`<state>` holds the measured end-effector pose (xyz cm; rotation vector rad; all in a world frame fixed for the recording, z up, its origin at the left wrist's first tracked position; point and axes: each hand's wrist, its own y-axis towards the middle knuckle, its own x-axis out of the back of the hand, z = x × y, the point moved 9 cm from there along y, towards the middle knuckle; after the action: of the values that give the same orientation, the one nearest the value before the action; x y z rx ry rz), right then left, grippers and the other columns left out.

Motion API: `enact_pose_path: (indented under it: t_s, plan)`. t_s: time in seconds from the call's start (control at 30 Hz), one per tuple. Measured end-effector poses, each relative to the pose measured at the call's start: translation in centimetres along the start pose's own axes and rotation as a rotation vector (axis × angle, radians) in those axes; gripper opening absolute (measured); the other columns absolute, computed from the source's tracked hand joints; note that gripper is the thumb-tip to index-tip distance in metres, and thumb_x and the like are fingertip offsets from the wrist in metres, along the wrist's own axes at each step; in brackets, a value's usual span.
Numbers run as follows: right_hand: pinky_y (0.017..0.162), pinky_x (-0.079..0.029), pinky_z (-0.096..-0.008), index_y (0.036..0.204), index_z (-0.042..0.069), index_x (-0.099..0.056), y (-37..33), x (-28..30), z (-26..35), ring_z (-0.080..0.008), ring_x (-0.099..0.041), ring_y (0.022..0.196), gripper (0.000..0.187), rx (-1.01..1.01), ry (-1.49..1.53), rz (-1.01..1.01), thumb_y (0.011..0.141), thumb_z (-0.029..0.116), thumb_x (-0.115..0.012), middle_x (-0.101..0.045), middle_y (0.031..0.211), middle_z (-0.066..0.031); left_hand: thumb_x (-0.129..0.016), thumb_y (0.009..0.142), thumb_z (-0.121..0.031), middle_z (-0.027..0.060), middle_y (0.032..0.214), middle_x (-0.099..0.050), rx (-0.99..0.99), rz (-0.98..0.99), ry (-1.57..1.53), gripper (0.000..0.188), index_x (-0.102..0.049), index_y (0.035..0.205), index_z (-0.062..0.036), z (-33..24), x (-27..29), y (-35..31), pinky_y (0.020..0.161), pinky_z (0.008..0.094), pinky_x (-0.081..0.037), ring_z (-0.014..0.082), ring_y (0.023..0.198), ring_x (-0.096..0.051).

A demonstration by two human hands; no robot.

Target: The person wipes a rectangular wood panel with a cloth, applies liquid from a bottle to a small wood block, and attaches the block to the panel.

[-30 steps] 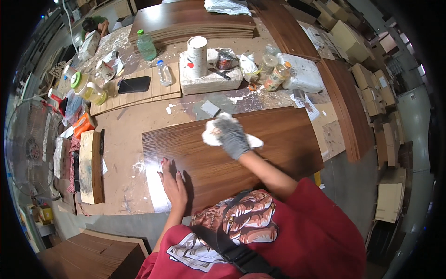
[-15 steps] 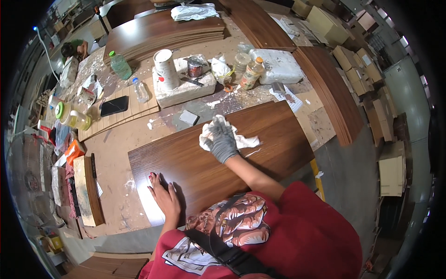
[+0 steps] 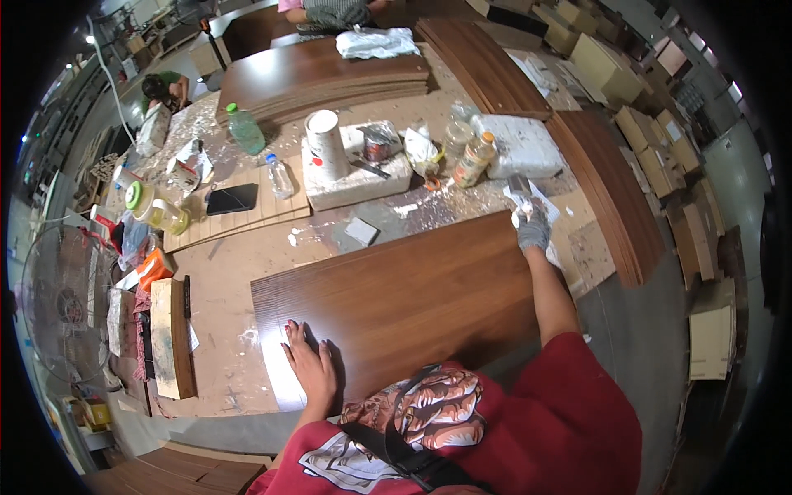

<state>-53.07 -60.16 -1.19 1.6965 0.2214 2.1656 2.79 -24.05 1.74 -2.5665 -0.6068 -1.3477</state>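
A brown wood-grain board (image 3: 412, 289) lies on the workbench before me. My left hand (image 3: 312, 363), bare, rests flat on its left part with the fingers spread. In a grey glove, my right hand (image 3: 535, 233) reaches past the board's far right corner. It is closed around a white cloth (image 3: 523, 216), of which only bits show at the fingers and beside the wrist. Just beyond those fingertips sits a small grey block (image 3: 518, 185) on white printed sheets.
Behind the board stand a white paper cup (image 3: 327, 144), a dark tin (image 3: 376, 143), and bottles, including an orange-capped one (image 3: 474, 161). A grey sanding-block-like piece (image 3: 361, 232) and phone (image 3: 232, 199) lie nearer. Stacked boards (image 3: 330, 70) sit farther back. Two people work beyond.
My right hand has moved right with the cloth, from the board's middle to beyond its far right corner. My left hand stays on the board. The view has shifted slightly.
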Motion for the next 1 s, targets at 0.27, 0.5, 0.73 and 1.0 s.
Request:
enact_pose_path:
  t_s: [0.27,0.5,0.73,1.0]
  plan:
    - [0.112,-0.032,-0.0496,0.125,0.008,-0.057,-9.5,-1.1,12.9,-0.0362,-0.042,0.133,0.045,0.293,-0.12,0.012,0.089,0.035,-0.062,-0.051,0.138,-0.0156,-0.059,0.094,-0.018,0.0248,0.158,-0.032,-0.01,0.002,-0.031,0.064,-0.034,0.149,0.0031,0.8,-0.8,0.1,0.124,0.0519,-0.008,0.0368,0.151,-0.024]
    - [0.118,-0.026,-0.0507,0.136,0.004,-0.051,-20.7,-5.1,30.3,-0.0376,-0.036,0.141,0.059,0.558,0.145,0.401,0.089,0.039,-0.059,-0.045,0.146,-0.0205,-0.073,0.085,-0.017,0.0279,0.135,-0.05,0.103,0.001,-0.302,0.064,-0.045,0.138,0.0048,3.4,4.0,-2.8,0.109,0.0464,-0.039,0.0405,0.129,-0.046]
    - [0.12,-0.02,-0.0538,0.14,0.002,-0.049,-26.5,-4.0,41.1,-0.0403,-0.03,0.145,0.066,0.764,0.254,0.311,0.088,0.041,-0.061,-0.042,0.15,-0.0208,-0.073,0.088,-0.05,0.0138,0.073,-0.068,0.617,0.621,0.085,0.048,-0.074,0.091,-0.0016,11.4,4.9,-13.0,0.072,0.0433,-0.05,0.033,0.071,-0.065]
    - [0.124,-0.014,-0.0472,0.147,0.005,-0.045,-33.4,-3.9,54.2,-0.0347,-0.025,0.15,0.062,0.988,0.323,0.566,0.099,0.044,-0.048,-0.036,0.158,-0.0196,-0.061,0.101,-0.04,0.0014,0.093,-0.077,0.655,0.531,-0.946,0.038,-0.075,0.101,-0.005,12.7,-0.7,-16.8,0.069,0.0218,-0.043,0.0052,0.075,-0.061]
